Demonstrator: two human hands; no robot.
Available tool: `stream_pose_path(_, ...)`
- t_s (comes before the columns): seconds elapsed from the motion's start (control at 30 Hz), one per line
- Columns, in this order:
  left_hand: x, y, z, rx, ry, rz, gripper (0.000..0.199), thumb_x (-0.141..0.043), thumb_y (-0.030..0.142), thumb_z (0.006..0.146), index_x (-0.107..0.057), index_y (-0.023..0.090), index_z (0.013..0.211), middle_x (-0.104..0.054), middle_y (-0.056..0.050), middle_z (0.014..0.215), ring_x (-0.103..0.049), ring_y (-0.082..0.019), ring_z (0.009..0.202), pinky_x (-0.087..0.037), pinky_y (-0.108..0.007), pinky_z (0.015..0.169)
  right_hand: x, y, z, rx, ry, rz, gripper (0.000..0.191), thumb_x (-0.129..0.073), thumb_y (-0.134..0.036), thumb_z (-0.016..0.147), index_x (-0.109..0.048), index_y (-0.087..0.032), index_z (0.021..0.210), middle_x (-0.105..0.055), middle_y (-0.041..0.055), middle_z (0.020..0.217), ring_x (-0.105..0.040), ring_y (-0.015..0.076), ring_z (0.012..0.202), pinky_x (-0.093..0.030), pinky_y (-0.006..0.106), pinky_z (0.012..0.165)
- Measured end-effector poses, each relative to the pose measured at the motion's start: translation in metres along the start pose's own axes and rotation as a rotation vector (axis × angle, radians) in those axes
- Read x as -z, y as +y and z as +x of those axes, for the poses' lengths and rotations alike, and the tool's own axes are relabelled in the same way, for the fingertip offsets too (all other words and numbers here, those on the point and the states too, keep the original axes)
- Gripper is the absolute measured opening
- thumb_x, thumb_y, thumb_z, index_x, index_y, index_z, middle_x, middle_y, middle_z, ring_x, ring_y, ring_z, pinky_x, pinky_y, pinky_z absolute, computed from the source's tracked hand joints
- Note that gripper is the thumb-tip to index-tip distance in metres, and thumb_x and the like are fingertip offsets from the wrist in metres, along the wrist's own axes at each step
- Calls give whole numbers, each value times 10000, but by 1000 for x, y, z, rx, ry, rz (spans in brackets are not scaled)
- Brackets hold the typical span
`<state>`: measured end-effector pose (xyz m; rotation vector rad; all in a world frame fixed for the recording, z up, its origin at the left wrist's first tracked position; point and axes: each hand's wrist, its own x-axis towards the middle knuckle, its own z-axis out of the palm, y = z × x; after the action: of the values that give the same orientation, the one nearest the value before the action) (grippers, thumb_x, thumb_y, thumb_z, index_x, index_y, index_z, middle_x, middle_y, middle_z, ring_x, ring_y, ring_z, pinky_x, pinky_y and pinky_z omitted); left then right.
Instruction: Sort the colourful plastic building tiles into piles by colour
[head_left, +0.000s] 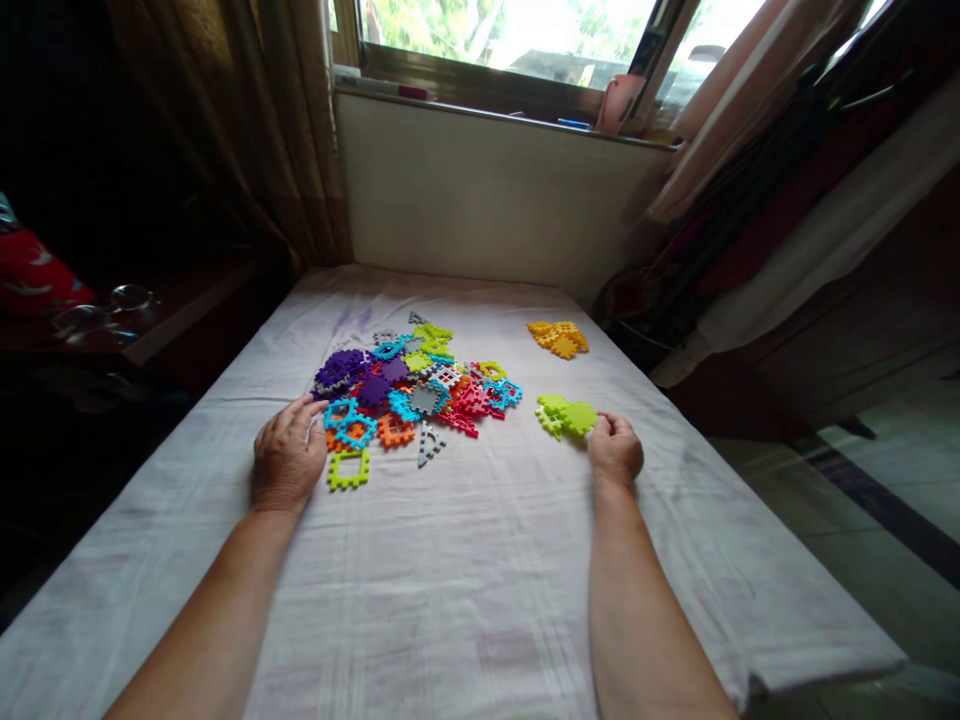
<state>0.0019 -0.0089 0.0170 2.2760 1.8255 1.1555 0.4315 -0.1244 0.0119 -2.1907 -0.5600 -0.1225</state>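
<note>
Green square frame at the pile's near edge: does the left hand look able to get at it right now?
Probably yes: the left hand rests just left of the green square frame, which lies on the cloth with no piece seen on top or between them.

The desk [450, 580] is covered in matt, lightly creased cloth. Matt, smooth-faced plastic is seen in the toothed pieces [425, 399]. Pleated cloth is seen in the brown curtain [259, 130], a smooth painted finish on the wall [487, 190].
</note>
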Motion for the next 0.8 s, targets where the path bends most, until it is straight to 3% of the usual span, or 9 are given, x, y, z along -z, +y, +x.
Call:
stream_pose_path(0.13, 1, 5, -6, 63, -44, 154, 418, -456, 137, 844, -667, 189, 1201, -572, -164, 1387, -521, -331, 1284, -332, -549, 1128, -6, -6, -11, 190, 116, -26, 440, -494, -312, 799, -682, -101, 1136, -615, 229, 1202, -546, 342, 1127, -424, 465, 950)
stream_pose_path(0.2, 1, 9, -10, 91, -62, 206, 460, -454, 127, 847, -635, 167, 1267, -503, -205, 1451, -446, -363, 1359, -273, -599, 1146, -11, -17, -25, 345, 105, -11, 395, -499, -299, 816, -690, -115, 1109, -611, 214, 1216, -542, 330, 1148, -415, 469, 985)
stream_pose_path(0.37, -3, 27, -22, 34, -73, 260, 581, -459, 128, 851, -501, 187, 1428, -346, -206, 1571, -277, -357, 1474, -145, -634, 1180, -22, -63, -89, 878, -104, 152, 246, -499, -274, 913, -709, -211, 1024, -682, 95, 1090, -596, 241, 1050, -436, 401, 966)
stream_pose_path(0.5, -6, 45, -29, -45, -78, 280, 611, -424, 121, 879, -432, 208, 1483, -307, -186, 1600, -233, -330, 1498, -104, -615, 1196, -26, -93, -143, 1232, -430, 244, 201, -552, -278, 932, -701, -229, 1059, -707, 70, 1086, -586, 207, 1049, -429, 362, 971)
stream_pose_path(0.63, -9, 57, -32, -104, -96, 264, 632, -441, 131, 870, -409, 205, 1496, -319, -176, 1597, -244, -322, 1497, -109, -604, 1201, -28, -107, -167, 1372, -657, 156, 292, -600, -408, 915, -680, -264, 1157, -644, 61, 1291, -515, 245, 1191, -394, 412, 1028)
stream_pose_path(0.8, -10, 58, -31, -113, -99, 213, 661, -494, 176, 836, -414, 189, 1493, -326, -179, 1593, -263, -330, 1487, -99, -590, 1208, -28, -110, -170, 1341, -766, 54, 238, -608, -433, 911, -700, -302, 1088, -564, 35, 1410, -456, 254, 1279, -379, 431, 1036)
